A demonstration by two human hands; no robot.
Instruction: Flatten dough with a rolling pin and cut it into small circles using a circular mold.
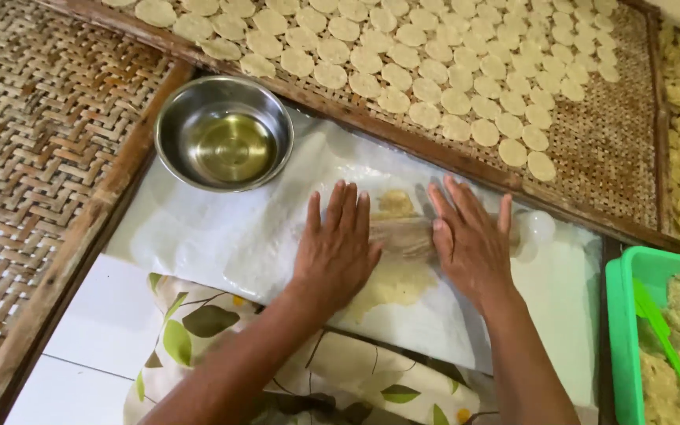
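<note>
Left hand [338,248] and right hand [470,240] open flat, pressing rolling pin [407,234] over dough [391,283] under plastic sheet [230,228]. Risk: uneven pressure, dough tearing or sticking.

No packages, labels, signs or screens show anywhere in this view — nothing printed, wrapped or lit.
</note>
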